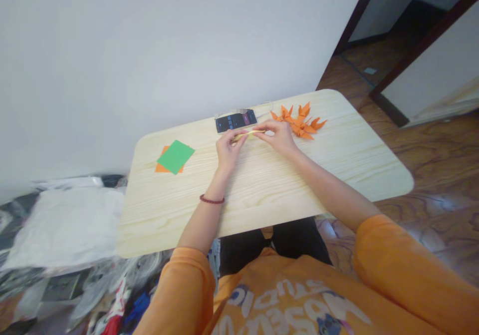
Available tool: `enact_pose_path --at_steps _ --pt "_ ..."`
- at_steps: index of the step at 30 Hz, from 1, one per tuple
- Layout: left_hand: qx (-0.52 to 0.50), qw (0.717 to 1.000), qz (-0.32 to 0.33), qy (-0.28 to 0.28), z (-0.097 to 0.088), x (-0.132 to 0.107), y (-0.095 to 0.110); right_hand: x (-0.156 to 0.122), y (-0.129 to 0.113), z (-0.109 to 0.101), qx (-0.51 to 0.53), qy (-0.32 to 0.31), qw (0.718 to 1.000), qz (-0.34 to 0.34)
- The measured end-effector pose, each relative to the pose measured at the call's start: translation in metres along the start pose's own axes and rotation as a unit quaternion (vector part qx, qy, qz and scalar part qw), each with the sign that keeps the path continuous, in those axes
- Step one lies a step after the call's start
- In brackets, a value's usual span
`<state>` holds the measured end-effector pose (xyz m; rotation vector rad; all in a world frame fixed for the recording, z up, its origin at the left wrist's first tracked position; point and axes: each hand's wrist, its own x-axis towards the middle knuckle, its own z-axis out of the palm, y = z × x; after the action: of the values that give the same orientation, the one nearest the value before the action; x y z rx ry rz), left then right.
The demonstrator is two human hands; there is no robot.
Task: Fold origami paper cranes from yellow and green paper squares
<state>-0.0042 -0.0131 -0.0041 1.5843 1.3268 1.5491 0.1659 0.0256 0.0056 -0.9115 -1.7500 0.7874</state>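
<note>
Head view, hands (226, 150) pinching yellow paper (251, 133), shirt (284, 295) reading "STUDIO"

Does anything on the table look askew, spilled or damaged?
Slightly: the green sheet lies askew over the orange sheet, their corners misaligned. No spill shows. The yellow paper between the left hand and right hand is too small to check for damage.

A: Is the surface (157, 205) of wood?
B: It looks so — smooth grain, matt.
A: And the yellow piece (251, 133)?
B: Thin paper. The green sheet (175, 157) is also paper, matt — but the floor (441, 165) is glossy, like polished wood.
</note>
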Motion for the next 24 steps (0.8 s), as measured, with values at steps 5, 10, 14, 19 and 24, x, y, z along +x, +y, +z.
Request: enact_pose_path --at_steps 5,10,14,19,24 --pt "-0.005 1.0 0.0 -0.005 0.0 -0.0002 -0.0001 0.0003 0.0015 0.0018 0.007 0.001 1.0 0.013" --pt "-0.003 1.0 -0.001 -0.01 0.0003 0.0 -0.0001 0.0001 0.0011 0.002 0.008 0.002 1.0 0.008" --pt "-0.008 1.0 -0.008 -0.002 0.0012 0.0007 0.0016 0.0003 0.0024 0.0024 0.019 0.01 1.0 0.008" --pt "-0.025 0.999 -0.022 -0.001 0.0024 0.0012 -0.0009 0.0006 0.0032 0.0025 0.03 0.013 0.999 0.014" --pt "-0.01 1.0 -0.011 0.001 0.0012 0.0004 -0.0032 0.0005 0.0038 0.0039 0.039 0.01 0.999 0.017"
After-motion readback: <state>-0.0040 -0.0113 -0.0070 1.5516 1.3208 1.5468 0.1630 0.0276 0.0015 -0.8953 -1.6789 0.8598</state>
